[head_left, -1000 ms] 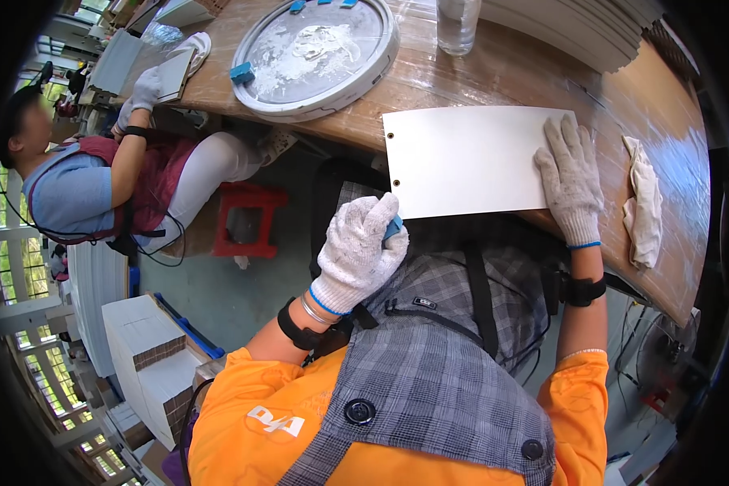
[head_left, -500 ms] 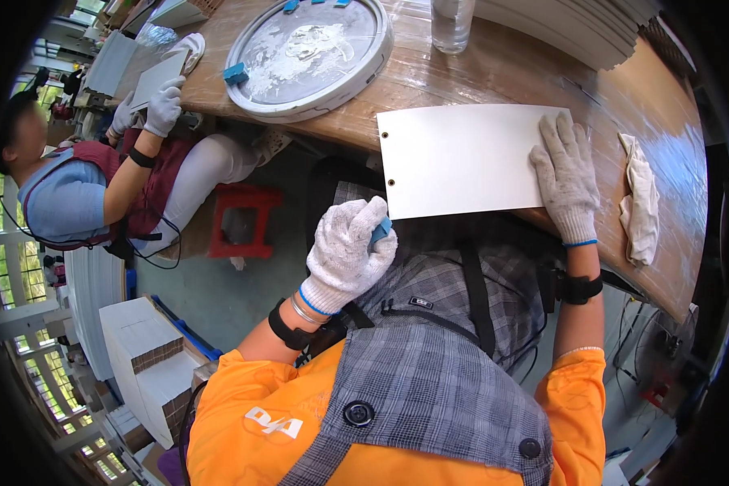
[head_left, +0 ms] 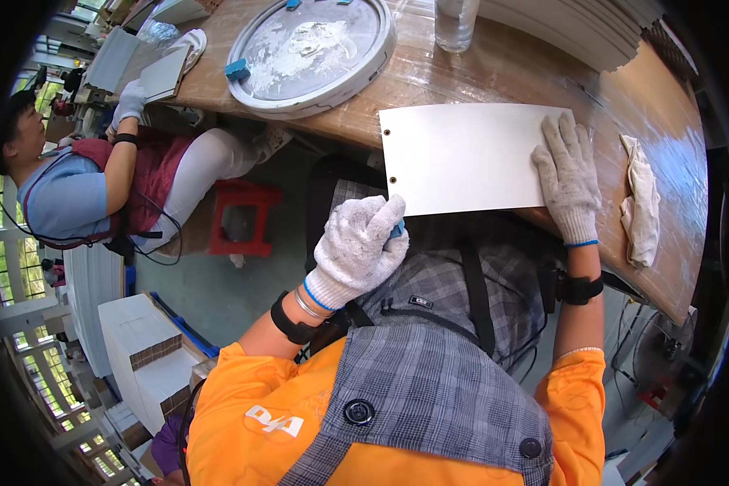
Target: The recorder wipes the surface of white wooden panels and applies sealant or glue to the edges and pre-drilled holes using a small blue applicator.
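- We hold a white sheet (head_left: 466,158) flat on the table (head_left: 543,65), its near edge hanging over the table's edge above our lap.
- Our right hand (head_left: 569,174) lies open on the sheet's right end, fingers spread, pressing it down rather than gripping it.
- Our left hand (head_left: 356,247) is clenched around a small blue piece (head_left: 396,231), of which only a corner shows; it sits at the sheet's near left corner, just below the edge.
- We judge the work on this sheet to be at its start or in the middle: the blue piece is at the edge, and we see no mark on the sheet to tell what is finished.
- The sheet looks clean, stiff and unbent, with two small holes along its left side.
- A round tray (head_left: 312,53) smeared with white stuff stands beyond it on the table, and a rag (head_left: 641,211) lies to the right.
- Another person (head_left: 81,194) sits to our left with their own board.
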`<state>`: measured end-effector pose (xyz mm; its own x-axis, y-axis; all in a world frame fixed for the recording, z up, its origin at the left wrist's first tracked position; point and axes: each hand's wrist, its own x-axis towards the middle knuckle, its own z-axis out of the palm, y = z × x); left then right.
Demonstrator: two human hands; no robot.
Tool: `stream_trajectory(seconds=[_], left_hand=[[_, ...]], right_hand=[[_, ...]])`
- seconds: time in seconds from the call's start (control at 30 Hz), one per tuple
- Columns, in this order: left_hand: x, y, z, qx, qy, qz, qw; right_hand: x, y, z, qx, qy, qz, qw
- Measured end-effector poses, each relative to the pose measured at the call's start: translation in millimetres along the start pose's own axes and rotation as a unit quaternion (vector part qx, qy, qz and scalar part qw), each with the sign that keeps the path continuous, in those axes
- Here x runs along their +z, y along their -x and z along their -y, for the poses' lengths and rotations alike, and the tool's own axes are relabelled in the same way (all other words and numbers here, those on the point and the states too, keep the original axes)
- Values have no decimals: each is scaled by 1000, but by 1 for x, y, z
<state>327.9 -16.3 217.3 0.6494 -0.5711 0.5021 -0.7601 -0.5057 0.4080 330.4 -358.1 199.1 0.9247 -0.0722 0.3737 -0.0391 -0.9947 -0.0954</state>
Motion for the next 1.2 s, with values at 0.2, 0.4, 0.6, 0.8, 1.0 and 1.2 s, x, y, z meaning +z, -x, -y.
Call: stream_trajectory(seconds=[0.2, 0.4, 0.6, 0.8, 1.0, 1.2], left_hand=[[-7, 9, 11, -30, -71, -22, 997], [-1, -3, -2, -21, -62, 17, 998], [-7, -1, 0, -40, -75, 0, 996], [-3, -4, -3, -36, -66, 28, 997], [-4, -3, -5, -51, -57, 15, 997], [-7, 3, -3, -72, -119, 29, 990]], right_hand=[[-2, -1, 1, 3, 0, 4, 1000], [0, 0, 0, 0, 1, 1, 1000], [0, 0, -1, 1, 7, 4, 1000], [0, -1, -1, 4, 6, 12, 1000], [-1, 0, 1, 3, 0, 5, 1000], [-1, 0, 1, 5, 5, 10, 1000]])
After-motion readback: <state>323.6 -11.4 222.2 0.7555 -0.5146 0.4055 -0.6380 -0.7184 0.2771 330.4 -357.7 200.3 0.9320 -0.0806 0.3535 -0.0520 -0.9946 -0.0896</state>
